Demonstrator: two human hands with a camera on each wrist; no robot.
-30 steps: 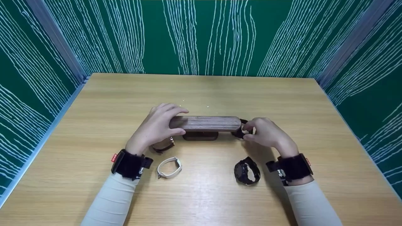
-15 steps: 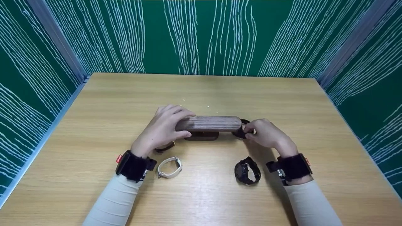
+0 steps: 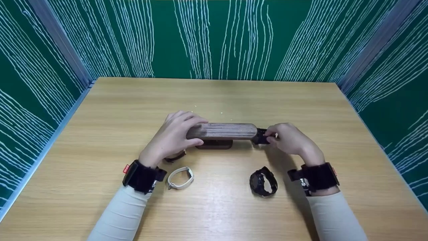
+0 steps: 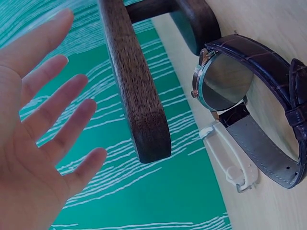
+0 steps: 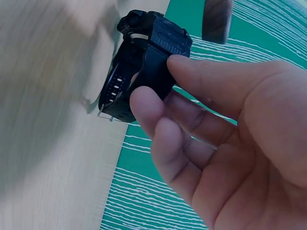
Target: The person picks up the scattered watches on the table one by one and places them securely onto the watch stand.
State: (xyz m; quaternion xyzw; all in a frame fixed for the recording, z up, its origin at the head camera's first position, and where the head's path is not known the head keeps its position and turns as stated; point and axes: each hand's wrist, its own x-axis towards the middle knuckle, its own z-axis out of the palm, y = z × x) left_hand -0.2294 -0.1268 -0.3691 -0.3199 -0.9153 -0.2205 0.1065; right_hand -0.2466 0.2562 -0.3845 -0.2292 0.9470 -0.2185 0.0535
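My right hand [image 3: 291, 140] pinches the strap of a black digital-style watch [image 5: 165, 43] between thumb and fingers, just off the right end of a dark wooden stand's bar [image 3: 230, 130]. In the right wrist view the strap forms a loop, its holes and metal buckle showing. My left hand [image 3: 174, 137] is at the bar's left end, fingers extended and spread; the left wrist view shows a gap between them and the wood. Below that end lies a watch with a brown leather strap [image 4: 268, 57], mostly covered by the left hand in the head view.
On the near part of the wooden table [image 3: 220, 214] lie a slim white watch [image 3: 180, 178] at left and another black watch [image 3: 264, 182] at right. The stand's dark base [image 3: 214, 144] sits under the bar. Green walls with white lines [image 3: 214, 40] enclose the table.
My left hand shifted right along the bar, then stayed there. My right hand has taken hold of the black watch's strap and moved slightly right; the watch has turned and shifted right with it.
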